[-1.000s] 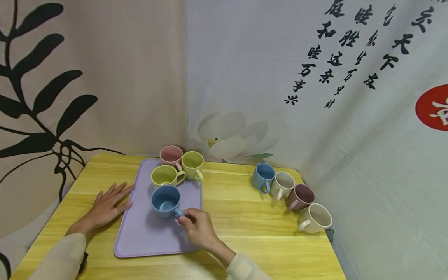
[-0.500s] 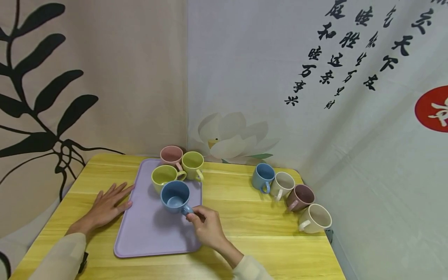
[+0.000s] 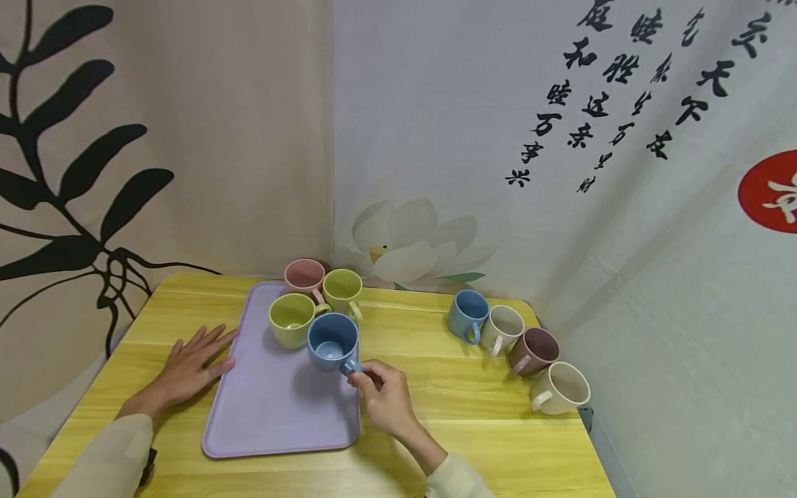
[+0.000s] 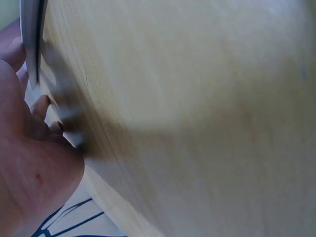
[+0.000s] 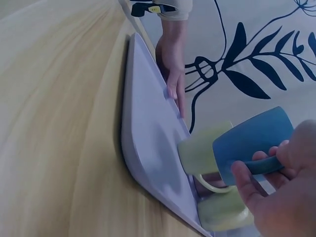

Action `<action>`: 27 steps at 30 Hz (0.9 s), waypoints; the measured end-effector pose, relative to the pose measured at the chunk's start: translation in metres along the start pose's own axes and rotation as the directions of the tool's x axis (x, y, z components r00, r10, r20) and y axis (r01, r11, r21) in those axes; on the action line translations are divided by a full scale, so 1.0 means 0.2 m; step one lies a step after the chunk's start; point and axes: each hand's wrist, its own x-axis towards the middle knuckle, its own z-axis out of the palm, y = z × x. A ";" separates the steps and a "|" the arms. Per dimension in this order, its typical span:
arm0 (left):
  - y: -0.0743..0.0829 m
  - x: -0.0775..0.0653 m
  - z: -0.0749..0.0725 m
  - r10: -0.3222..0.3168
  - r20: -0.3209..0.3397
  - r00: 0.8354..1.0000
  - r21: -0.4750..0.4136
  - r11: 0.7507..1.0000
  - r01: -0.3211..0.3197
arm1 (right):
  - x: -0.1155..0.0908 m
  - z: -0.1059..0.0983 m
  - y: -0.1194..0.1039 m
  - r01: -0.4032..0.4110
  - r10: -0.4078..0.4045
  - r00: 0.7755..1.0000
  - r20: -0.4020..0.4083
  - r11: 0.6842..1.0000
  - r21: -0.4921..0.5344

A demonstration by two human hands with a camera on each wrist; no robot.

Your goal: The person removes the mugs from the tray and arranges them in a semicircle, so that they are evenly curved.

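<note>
My right hand (image 3: 387,398) pinches the handle of a blue mug (image 3: 332,341), which hangs above the right side of a lilac tray (image 3: 274,415). The right wrist view shows my thumb and fingers around that handle, the mug's body (image 5: 254,140) tilted there. Toward the tray's back stand a yellow-green mug (image 3: 290,330), a second yellow-green mug (image 3: 341,283) and a pink mug (image 3: 304,274). The held mug overlaps the nearer one's handle in the head view. My left hand (image 3: 193,366) lies with fingers spread, fingertips at the tray's left edge.
Along the right side of the wooden table (image 3: 436,443) runs a row of a blue mug (image 3: 467,315), a grey-white mug (image 3: 503,328), a purple-brown mug (image 3: 534,349) and a cream mug (image 3: 562,389). Printed curtains (image 3: 423,138) hang behind and to the right.
The right hand has carried the blue mug rightward and slightly back, from over the tray's middle to its right side. The left hand and the other mugs stay in place.
</note>
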 end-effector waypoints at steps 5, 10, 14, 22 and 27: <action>0.00 0.00 0.00 0.003 0.002 1.000 -0.003 1.000 -0.003 | 0.01 -0.06 0.01 0.019 -0.019 1.000 -0.022 1.000 -0.004; -0.01 0.00 0.00 0.001 0.006 1.000 -0.004 1.000 -0.001 | 0.01 -0.11 0.01 0.018 -0.019 0.998 -0.052 1.000 -0.005; -0.02 0.01 0.01 0.002 0.005 1.000 -0.005 1.000 -0.002 | 0.01 -0.14 0.01 0.006 -0.006 0.996 -0.084 1.000 0.006; -0.02 0.01 0.02 0.006 -0.010 1.000 -0.009 1.000 -0.006 | 0.03 -0.20 0.05 -0.014 0.011 0.991 -0.130 1.000 -0.020; -0.01 0.00 0.01 0.002 -0.008 1.000 -0.008 1.000 -0.003 | 0.04 -0.24 0.06 -0.032 0.028 0.988 -0.150 0.999 -0.027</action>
